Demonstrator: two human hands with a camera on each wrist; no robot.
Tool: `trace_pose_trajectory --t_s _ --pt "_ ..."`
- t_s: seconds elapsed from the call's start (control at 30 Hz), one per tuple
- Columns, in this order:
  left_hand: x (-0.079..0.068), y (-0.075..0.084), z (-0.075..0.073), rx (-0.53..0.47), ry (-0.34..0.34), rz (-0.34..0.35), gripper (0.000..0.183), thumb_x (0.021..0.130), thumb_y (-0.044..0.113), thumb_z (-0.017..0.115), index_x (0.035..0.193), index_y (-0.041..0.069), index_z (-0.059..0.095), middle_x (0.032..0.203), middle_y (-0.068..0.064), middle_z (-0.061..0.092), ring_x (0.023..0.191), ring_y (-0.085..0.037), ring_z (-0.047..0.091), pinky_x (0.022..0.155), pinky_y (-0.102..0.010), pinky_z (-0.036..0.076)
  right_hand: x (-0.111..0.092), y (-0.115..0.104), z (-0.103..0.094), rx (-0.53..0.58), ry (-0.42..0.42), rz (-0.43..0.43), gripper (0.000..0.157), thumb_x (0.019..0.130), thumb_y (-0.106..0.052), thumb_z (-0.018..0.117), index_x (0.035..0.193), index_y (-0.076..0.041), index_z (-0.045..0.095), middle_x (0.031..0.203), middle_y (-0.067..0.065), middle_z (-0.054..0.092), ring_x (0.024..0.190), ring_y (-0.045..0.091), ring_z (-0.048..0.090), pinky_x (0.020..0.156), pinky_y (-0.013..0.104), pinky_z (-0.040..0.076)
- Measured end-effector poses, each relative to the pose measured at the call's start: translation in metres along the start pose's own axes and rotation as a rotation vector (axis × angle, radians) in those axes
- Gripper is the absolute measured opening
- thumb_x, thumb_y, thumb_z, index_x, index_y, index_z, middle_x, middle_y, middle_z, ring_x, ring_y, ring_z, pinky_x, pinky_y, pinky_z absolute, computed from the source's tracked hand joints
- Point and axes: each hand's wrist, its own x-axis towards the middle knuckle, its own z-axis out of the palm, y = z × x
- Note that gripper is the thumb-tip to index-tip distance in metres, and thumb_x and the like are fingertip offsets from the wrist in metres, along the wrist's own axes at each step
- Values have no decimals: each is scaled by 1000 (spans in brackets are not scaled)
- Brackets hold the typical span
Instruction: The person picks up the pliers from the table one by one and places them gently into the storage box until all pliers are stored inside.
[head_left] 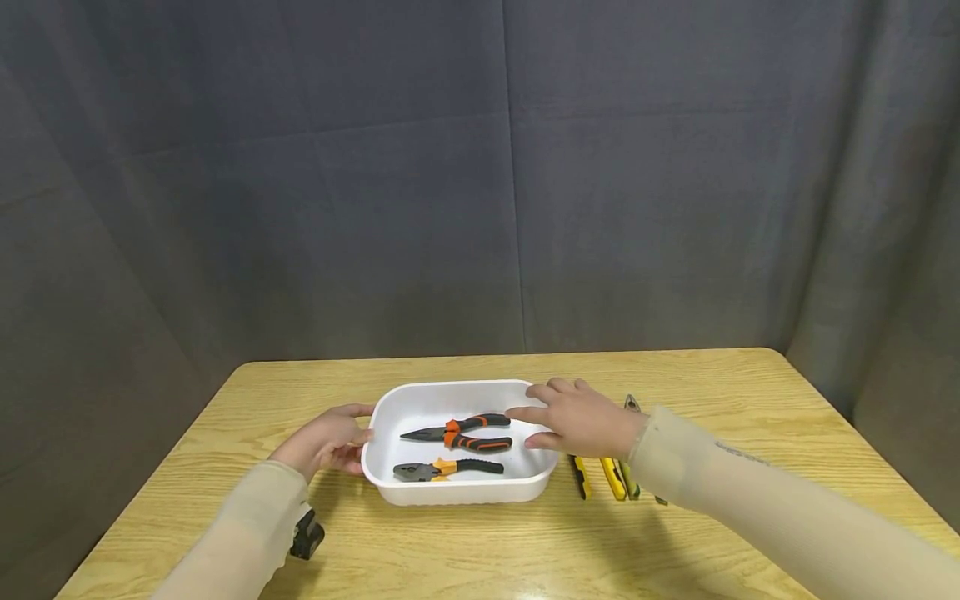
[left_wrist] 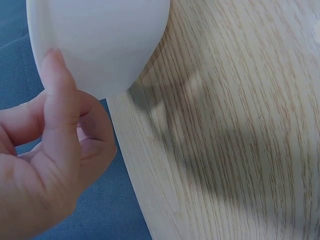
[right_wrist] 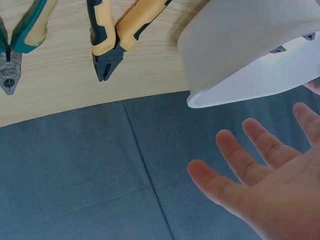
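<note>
A white plastic tray [head_left: 468, 493] stands on the wooden table. Long-nose pliers [head_left: 453, 433] with black-and-orange handles lie inside it, and nearer its front wall are combination pliers [head_left: 446, 469] with a black-and-yellow grip. At the tray's left end my left hand [head_left: 330, 437] grips the rim; in the left wrist view the thumb [left_wrist: 61, 115] lies along the white outer wall and the other fingers bend behind it. My right hand [head_left: 573, 419] is over the tray's right end, its fingers [right_wrist: 232, 150] spread and apart from the rim in the right wrist view.
Right of the tray lie pliers with yellow-and-black handles [right_wrist: 104, 30] and pliers with green-and-beige handles [right_wrist: 35, 25], partly hidden by my right arm in the head view. A dark grey curtain [head_left: 375, 208] hangs behind the table [head_left: 450, 550].
</note>
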Motion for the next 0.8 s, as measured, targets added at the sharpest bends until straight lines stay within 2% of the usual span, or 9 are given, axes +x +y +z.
trace_pose_trajectory --t_s 0.3,0.63,0.8 --pt "-2 2 0 -17 -7 -4 50 98 -4 45 146 -4 30 82 -13 50 60 -15 49 50 -19 52 -9 2 0 1 39 -10 47 99 -41 53 139 -18 54 135 18 51 119 37 50 88 60 47" --pt "-3 1 2 -10 -5 -7 50 98 -4 45 146 -4 31 80 -12 50 58 -14 49 48 -19 52 -22 5 -6 74 24 70 48 98 -40 55 139 -17 54 134 20 51 121 39 47 91 64 43" --pt "-4 2 3 -15 -8 -9 51 98 -4 45 146 -3 31 79 -12 50 58 -14 49 48 -19 52 -29 6 -7 54 82 58 47 97 -40 56 137 -17 56 130 17 53 116 36 50 85 59 47"
